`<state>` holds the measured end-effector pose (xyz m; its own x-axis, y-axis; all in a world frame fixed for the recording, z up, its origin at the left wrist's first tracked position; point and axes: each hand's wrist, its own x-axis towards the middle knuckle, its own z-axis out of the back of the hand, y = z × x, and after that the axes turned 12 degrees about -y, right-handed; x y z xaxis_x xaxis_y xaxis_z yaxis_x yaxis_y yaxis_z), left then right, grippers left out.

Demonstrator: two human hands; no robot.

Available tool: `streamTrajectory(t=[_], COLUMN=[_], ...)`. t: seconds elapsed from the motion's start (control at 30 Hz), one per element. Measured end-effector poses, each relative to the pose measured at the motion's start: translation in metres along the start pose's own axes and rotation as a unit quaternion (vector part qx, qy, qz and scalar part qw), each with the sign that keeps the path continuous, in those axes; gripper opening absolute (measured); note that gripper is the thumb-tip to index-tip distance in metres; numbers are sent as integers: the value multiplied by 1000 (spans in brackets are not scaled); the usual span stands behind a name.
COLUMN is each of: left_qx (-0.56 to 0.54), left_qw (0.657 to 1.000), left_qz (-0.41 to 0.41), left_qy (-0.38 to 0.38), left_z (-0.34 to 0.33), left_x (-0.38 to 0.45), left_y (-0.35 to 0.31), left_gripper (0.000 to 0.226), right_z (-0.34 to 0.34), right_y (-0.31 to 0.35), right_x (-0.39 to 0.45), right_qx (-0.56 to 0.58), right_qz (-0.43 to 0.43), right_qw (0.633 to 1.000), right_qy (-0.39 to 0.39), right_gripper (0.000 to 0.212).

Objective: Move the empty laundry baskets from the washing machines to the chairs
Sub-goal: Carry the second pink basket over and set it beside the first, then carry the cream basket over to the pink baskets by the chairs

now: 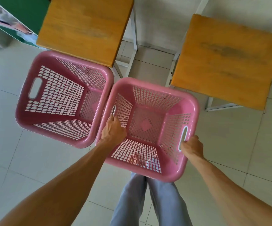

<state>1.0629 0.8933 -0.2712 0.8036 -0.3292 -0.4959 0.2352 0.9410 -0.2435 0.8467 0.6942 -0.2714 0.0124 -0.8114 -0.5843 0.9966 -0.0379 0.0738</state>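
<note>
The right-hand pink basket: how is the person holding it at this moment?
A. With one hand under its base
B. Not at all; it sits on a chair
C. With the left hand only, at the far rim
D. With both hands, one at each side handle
D: the left hand and the right hand each grip a side handle of the right-hand pink basket.

Pale tiled floor (39, 160) fills most of the view, grey grout lines running across it at angles. Up in the top left corner there's a green panel (22, 12), and in front of it a slanted white-edged board (9, 20) carrying a blurred pinkish picture, too smeared to read. A plain pale wall (161, 20) rises at the top, between and behind the seats. At the bottom edge, two legs in light blue-grey trousers (164, 206), standing close together on the tiles.
</note>
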Motion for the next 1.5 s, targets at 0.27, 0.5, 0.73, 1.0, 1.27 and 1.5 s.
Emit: streamTrajectory(t=[0.27, 0.5, 0.73, 1.0, 1.27, 1.5], left_qx=[24, 77, 109, 179, 278, 328], left_qw=[990, 953, 899, 823, 719, 624], left_qz=[-122, -268, -401, -504, -593, -666], left_qy=[66, 120, 140, 191, 234, 246], left_z=[42, 69, 74, 61, 18, -38], left_x=[-66, -127, -189, -264, -370, -491], left_y=[-57, -105, -132, -155, -199, -246], left_gripper=[16, 16, 14, 43, 51, 54], right_z=[38, 90, 110, 95, 86, 69], right_y=[-16, -35, -78, -177, -274, -377], right_x=[-61, -148, -213, -296, -351, -395], right_qx=[14, 42, 90, 176, 310, 387], right_qz=[84, 97, 58, -70, -207, -326], right_qw=[995, 994, 993, 977, 912, 831], right_qy=[50, 15, -46, -98, -172, -231], right_gripper=[36, 40, 37, 46, 54, 52])
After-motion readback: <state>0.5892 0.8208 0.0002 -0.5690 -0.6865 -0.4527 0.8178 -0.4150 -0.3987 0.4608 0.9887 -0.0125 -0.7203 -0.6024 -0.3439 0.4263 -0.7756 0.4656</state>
